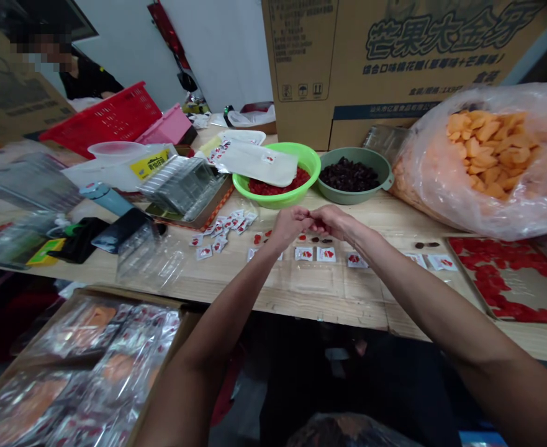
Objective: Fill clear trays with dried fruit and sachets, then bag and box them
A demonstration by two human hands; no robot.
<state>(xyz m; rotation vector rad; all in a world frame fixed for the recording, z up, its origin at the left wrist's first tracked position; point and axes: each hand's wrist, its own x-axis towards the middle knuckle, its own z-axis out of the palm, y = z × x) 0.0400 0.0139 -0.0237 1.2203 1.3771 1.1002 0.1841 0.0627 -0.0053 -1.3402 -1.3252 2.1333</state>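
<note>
My left hand [292, 223] and my right hand [333, 221] meet over the middle of the table, just in front of the bowls. The fingers of both are pinched together, and whatever lies between them is too small to make out. Below them clear plastic trays [317, 277] lie in a row, with small printed sachets [326, 254] in them. Red pieces [302, 238] and dark pieces [325, 240] sit behind the sachets. A green bowl [317, 162] of red bits and a grey-green bowl [354, 197] of dark pieces stand just beyond my hands.
Loose sachets [220, 226] lie at left beside stacked clear trays [184, 186]. A bag of orange pieces [490, 149] and a tray of red pieces [485, 273] are at right. A carton of packed trays [110, 366] stands below the table edge. Another person [89, 77] is at far left.
</note>
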